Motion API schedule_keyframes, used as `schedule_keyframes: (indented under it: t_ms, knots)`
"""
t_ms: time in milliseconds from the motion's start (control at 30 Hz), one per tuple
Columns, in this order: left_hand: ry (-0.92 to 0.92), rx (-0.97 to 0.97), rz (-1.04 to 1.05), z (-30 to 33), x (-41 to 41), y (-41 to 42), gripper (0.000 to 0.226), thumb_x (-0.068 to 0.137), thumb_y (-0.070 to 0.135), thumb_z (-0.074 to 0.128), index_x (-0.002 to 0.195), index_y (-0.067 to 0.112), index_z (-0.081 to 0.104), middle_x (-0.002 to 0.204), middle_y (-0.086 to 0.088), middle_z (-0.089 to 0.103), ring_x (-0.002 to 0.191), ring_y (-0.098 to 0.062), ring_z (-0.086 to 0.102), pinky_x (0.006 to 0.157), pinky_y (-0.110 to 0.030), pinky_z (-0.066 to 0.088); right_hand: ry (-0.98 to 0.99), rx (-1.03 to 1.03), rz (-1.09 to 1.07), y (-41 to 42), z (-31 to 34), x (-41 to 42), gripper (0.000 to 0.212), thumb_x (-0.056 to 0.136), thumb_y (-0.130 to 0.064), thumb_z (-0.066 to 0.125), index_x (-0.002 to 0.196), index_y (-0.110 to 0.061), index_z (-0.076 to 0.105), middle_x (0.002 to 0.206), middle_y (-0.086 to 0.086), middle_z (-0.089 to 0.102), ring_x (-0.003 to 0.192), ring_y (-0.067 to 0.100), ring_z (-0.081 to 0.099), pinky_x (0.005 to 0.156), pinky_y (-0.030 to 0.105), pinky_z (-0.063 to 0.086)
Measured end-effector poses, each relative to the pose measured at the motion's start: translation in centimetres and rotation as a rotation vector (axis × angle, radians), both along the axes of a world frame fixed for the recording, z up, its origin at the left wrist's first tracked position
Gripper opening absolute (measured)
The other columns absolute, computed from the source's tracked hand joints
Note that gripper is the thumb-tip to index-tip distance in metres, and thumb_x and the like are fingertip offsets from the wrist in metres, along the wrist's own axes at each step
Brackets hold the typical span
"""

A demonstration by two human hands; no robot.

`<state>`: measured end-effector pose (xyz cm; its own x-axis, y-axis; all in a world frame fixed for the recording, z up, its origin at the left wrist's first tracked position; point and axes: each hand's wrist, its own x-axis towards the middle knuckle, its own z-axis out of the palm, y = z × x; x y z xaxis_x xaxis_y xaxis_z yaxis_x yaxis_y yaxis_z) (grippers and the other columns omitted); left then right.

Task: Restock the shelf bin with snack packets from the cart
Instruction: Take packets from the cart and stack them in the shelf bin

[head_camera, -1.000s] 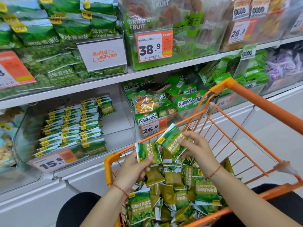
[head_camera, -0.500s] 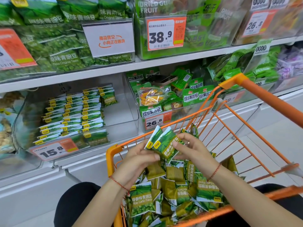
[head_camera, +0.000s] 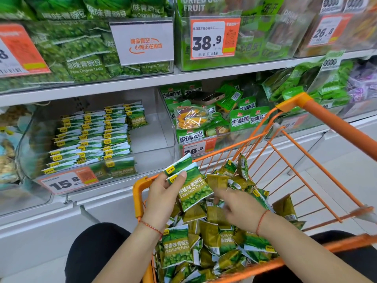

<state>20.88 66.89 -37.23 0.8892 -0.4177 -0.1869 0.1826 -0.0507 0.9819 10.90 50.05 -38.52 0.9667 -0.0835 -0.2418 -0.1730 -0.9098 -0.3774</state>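
Observation:
An orange wire cart (head_camera: 318, 117) holds a heap of small green garlic pea packets (head_camera: 216, 242). My left hand (head_camera: 163, 197) grips two stacked pea packets (head_camera: 189, 184) above the cart's left corner, thumb on top. My right hand (head_camera: 240, 207) reaches down into the heap with fingers spread; it is blurred, and whether it grips a packet I cannot tell. The clear shelf bin (head_camera: 155, 139) on the lower shelf holds rows of the same packets (head_camera: 91, 139) on its left side, with bare floor on its right.
A price tag reading 15.8 (head_camera: 67, 180) fronts the bin. To its right a bin of green mixed-fruit crisp bags (head_camera: 214, 123) stands behind the cart rim. The upper shelf (head_camera: 183, 78) carries large pea bags and dried fruit. My dark-clad knees sit below the cart.
My right hand let go of the held packets and dropped into the cart heap. My left hand now holds both packets alone, a little lower and to the left.

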Motion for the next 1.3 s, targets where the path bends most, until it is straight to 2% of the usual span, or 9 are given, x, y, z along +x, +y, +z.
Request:
schedule_keyframes:
  t_ms: [67,133,300,467,767,967,1067,1167,1300]
  knots:
    - [0.032,-0.027,0.007,0.1,-0.1,0.0,0.017,0.091,0.030,0.060,0.091,0.014,0.062,0.066,0.001,0.069,0.061,-0.012,0.066,0.057,-0.025,0.052,0.157,0.077,0.172,0.5,-0.5,-0.2,0.065,0.080,0.009,0.045,0.123,-0.038,0.055,0.141,-0.007,0.040,0.121,0.015,0.048,0.092,0.026,0.045]
    - [0.085,-0.020,0.017,0.3,-0.1,-0.1,0.019,0.092,0.028,0.058,0.096,0.011,0.063,0.084,-0.012,0.071,0.076,-0.021,0.070,0.070,-0.033,0.054,0.233,0.085,0.257,1.1,-0.5,-0.2,0.063,0.080,0.009,0.049,0.120,-0.038,0.061,0.145,-0.008,0.036,0.132,0.013,0.037,0.103,0.032,0.039]
    - [0.145,-0.080,0.090,0.6,0.0,0.0,0.032,0.088,0.033,0.063,0.103,0.004,0.062,0.100,-0.022,0.068,0.095,-0.039,0.065,0.086,-0.052,0.050,0.195,0.078,0.205,1.3,-0.9,0.5,0.020,0.086,-0.017,0.066,0.106,-0.020,0.072,0.117,0.000,0.062,0.103,0.013,0.058,0.087,0.025,0.046]
    - [0.137,-0.070,0.067,0.8,-0.1,0.0,0.029,0.089,0.034,0.062,0.102,0.008,0.063,0.099,-0.021,0.068,0.094,-0.039,0.065,0.086,-0.053,0.050,0.367,0.086,0.137,1.2,-0.9,0.1,0.054,0.086,-0.053,0.060,0.128,-0.021,0.048,0.091,0.000,0.059,0.083,0.016,0.054,0.073,0.027,0.044]
    - [0.108,-0.047,0.045,0.5,0.0,0.0,0.023,0.090,0.032,0.060,0.100,0.013,0.065,0.097,-0.014,0.071,0.094,-0.032,0.067,0.089,-0.052,0.052,0.427,0.267,-0.131,1.2,-1.1,0.8,0.067,0.077,-0.032,0.077,0.133,-0.015,0.047,0.092,-0.006,0.053,0.088,0.013,0.052,0.075,0.022,0.045]
    - [0.066,-0.053,0.106,0.0,0.1,0.1,0.013,0.092,0.030,0.057,0.087,0.019,0.057,0.085,0.000,0.056,0.083,-0.016,0.058,0.075,-0.027,0.042,-0.526,0.255,-0.379,-1.0,2.0,-0.4,0.028,0.082,-0.015,0.071,0.104,-0.032,0.062,0.091,-0.016,0.055,0.089,-0.003,0.054,0.083,0.024,0.051]
    - [0.098,0.016,0.035,-0.2,0.1,0.0,0.037,0.089,0.042,0.060,0.118,0.019,0.055,0.110,0.004,0.053,0.116,-0.021,0.050,0.091,-0.033,0.038,-1.003,0.094,-0.215,-0.7,2.3,-0.5,0.025,0.077,-0.004,0.060,0.098,-0.015,0.067,0.094,-0.006,0.058,0.093,-0.001,0.053,0.085,0.011,0.043]
    - [0.057,0.081,0.012,-0.6,0.2,-0.2,0.029,0.089,0.044,0.058,0.103,0.019,0.058,0.101,0.003,0.053,0.108,-0.026,0.049,0.081,-0.027,0.038,-1.137,-0.006,0.038,0.5,1.9,-0.5,0.025,0.077,0.002,0.054,0.094,-0.013,0.061,0.095,0.000,0.057,0.094,0.014,0.056,0.091,0.017,0.044]
    - [-0.015,0.113,-0.053,-1.1,0.1,-0.2,0.071,0.082,0.061,0.055,0.126,0.006,0.051,0.121,-0.005,0.056,0.119,-0.025,0.049,0.100,-0.038,0.039,-1.153,-0.024,0.165,1.2,1.4,-0.4,0.028,0.077,0.009,0.054,0.095,-0.012,0.057,0.098,-0.001,0.053,0.098,0.019,0.056,0.097,0.020,0.043]
